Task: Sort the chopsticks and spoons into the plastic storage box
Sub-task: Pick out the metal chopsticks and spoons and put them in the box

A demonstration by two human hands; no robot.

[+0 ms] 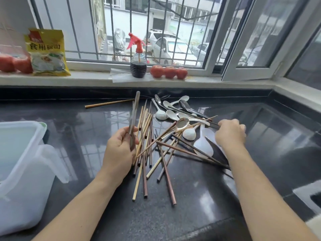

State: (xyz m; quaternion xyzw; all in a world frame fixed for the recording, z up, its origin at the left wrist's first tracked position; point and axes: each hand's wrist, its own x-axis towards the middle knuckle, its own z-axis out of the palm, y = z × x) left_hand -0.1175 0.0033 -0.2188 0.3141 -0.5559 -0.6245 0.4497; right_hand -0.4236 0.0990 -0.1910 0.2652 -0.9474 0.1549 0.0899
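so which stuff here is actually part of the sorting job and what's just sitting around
Part of the job:
chopsticks
spoons
plastic storage box
metal chopsticks in the left hand

Just lying about:
spray bottle
tomatoes
yellow packet

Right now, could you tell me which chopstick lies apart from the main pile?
The light wooden chopstick lying alone, nearly crosswise, at the back of the counter, left of the pile; the others overlap one another.

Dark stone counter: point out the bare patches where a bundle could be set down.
Bare dark stone counter lies between the translucent plastic storage box and the jumbled wooden chopsticks, and right of the right hand. It is crowded mid-counter, where white and metal spoons overlap the chopsticks.
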